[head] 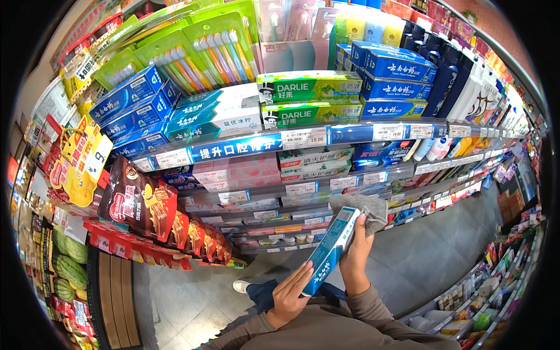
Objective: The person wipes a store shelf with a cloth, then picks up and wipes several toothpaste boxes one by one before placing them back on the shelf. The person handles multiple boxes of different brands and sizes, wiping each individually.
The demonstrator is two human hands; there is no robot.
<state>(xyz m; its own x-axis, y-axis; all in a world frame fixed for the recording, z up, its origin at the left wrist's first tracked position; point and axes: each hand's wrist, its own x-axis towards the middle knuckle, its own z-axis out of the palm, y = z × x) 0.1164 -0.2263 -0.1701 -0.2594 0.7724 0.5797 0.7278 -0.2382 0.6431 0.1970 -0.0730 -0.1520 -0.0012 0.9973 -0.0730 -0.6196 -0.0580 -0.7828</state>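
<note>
A teal and white toothpaste box (331, 251) is held at a slant between both hands, below the shelf fronts. My left hand (290, 294) grips its lower end, fingers along the side. Around the upper part of the box is my right hand (359, 251), which also has a grey cloth (366, 211) bunched at its fingers, behind the box's top. On the top shelf, similar teal and white boxes (214, 113) lie stacked between blue toothpaste boxes (131, 105) and green Darlie boxes (311, 87).
Toothbrush packs (218, 50) stand behind the boxes. Shelf rails (350, 134) with price labels run across. Red snack bags (144, 201) hang at left, above a slatted wooden bench (114, 297) beside watermelons (70, 271). Another stocked shelf (472, 302) borders the aisle at lower right.
</note>
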